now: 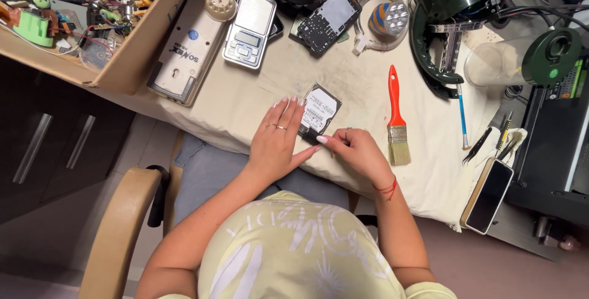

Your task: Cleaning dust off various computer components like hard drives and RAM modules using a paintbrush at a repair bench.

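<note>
A small hard drive (pixel 320 110) with a white label lies on the cream cloth (pixel 257 96) that covers the table. My left hand (pixel 277 142) rests flat beside and partly over its left edge, fingers spread, rings on two fingers. My right hand (pixel 358 153) is curled at the drive's lower right corner; what its fingers hold is hidden. A red thread circles that wrist.
A red-handled paintbrush (pixel 396 118) lies right of the drive. Behind are a pocket scale (pixel 248 27), a circuit board (pixel 329 18), a flashlight (pixel 388 19) and a dark green housing (pixel 454 16). A cardboard box (pixel 92 23) of parts sits left; a phone (pixel 489 195), tweezers and a blue pen right.
</note>
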